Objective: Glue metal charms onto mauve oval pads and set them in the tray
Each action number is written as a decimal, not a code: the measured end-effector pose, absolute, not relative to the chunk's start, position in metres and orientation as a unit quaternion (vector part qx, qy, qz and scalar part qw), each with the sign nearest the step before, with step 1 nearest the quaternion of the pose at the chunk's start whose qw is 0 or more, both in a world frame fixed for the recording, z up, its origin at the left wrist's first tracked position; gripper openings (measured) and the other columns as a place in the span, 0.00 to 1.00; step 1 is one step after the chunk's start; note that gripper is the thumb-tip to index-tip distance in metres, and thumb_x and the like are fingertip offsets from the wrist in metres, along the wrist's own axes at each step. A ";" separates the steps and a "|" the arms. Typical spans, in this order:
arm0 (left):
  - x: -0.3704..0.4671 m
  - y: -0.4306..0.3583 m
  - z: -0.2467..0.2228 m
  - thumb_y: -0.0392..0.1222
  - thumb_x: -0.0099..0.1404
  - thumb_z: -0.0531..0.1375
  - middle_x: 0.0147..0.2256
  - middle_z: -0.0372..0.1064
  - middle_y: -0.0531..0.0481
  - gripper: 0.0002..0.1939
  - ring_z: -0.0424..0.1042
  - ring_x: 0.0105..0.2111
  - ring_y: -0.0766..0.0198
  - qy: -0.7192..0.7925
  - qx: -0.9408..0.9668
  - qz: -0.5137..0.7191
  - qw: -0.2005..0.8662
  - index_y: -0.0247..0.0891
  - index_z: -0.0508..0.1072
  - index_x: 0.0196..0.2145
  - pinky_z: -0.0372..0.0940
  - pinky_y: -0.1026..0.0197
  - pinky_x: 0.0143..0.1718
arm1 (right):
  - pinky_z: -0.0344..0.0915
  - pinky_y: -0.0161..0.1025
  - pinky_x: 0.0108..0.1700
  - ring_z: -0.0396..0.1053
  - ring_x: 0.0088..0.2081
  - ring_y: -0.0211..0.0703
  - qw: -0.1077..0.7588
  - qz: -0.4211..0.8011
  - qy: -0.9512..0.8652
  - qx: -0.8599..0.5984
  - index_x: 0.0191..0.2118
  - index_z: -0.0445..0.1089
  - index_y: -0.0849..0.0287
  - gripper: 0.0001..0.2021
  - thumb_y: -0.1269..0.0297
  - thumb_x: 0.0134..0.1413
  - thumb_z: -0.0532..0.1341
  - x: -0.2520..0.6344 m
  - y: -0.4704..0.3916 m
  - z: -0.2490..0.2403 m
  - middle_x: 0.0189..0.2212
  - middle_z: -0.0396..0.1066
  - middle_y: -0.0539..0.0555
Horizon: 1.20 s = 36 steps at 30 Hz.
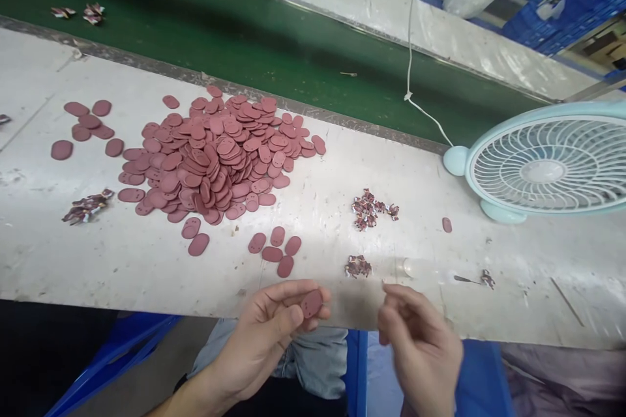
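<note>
Gripping left hand: at the lower centre of the frame, a reddish oval piece is being held by the thumb and partly curled fingers; its dotted face is being kept upward, probably so that the marks can be seen.
Right hand: right of the lower centre, the fingers are being held half curled, with the thumb near the index finger; whether anything tiny is being pinched cannot be told.
Five ovals: just above the left hand, these are being kept apart from the pile, seemingly for easy reach.
Brown figures: above and left of the right hand, a small cluster is being kept close to the table edge, likely for handiness; a second cluster is being kept farther up.
Dark-handled tool: at the lower right, it is being left beside a lone figure.
Pile: left of the upper centre, many ovals are being supported by the white table, perhaps as a shared stock.
Fan: at the right edge, it is being kept clear of the pieces, presumably to save working room.
</note>
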<state>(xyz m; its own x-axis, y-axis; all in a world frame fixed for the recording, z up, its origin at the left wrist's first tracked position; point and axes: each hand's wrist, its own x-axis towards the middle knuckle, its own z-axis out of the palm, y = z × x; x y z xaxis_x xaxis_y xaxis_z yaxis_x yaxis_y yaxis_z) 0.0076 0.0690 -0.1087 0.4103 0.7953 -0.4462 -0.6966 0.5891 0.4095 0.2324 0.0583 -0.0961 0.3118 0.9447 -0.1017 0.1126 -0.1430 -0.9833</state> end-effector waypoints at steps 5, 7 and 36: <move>0.005 0.070 -0.107 0.40 0.63 0.69 0.47 0.82 0.42 0.13 0.81 0.43 0.62 0.318 0.085 0.448 0.831 0.39 0.82 0.47 0.72 0.69 0.43 | 0.65 0.40 0.33 0.67 0.27 0.41 0.224 0.185 -0.645 -0.706 0.46 0.74 0.55 0.14 0.53 0.58 0.68 0.210 0.087 -0.102 0.27 0.68 0.47; 0.005 0.070 -0.106 0.40 0.63 0.69 0.46 0.82 0.42 0.13 0.81 0.42 0.63 0.321 0.083 0.448 0.830 0.39 0.82 0.46 0.72 0.69 0.43 | 0.66 0.42 0.35 0.71 0.31 0.44 0.183 0.180 -0.653 -0.713 0.45 0.74 0.56 0.15 0.51 0.59 0.66 0.207 0.097 -0.104 0.30 0.72 0.51; 0.021 0.059 -0.112 0.36 0.62 0.69 0.49 0.81 0.46 0.15 0.79 0.47 0.61 0.305 0.184 0.455 0.816 0.43 0.81 0.48 0.70 0.62 0.50 | 0.72 0.32 0.31 0.72 0.28 0.39 0.432 0.517 -0.411 -0.614 0.35 0.76 0.54 0.03 0.65 0.54 0.69 0.200 0.049 -0.065 0.29 0.74 0.50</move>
